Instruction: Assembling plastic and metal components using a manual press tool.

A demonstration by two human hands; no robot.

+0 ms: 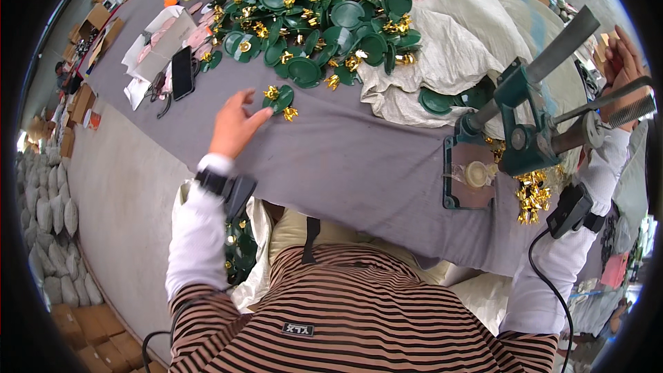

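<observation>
The left hand (235,126), fingers spread, touches a round green plastic disc with gold clips (280,100) on the grey table (359,159). The right hand (621,62) grips the green press's metal lever (625,107).

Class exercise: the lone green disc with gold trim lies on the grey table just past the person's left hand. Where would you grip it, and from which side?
Grip the green disc by its plain near rim, coming from the left hand side. It seems to lie flat and apart from the pile of discs, and its gold pieces probably crush easily.
</observation>
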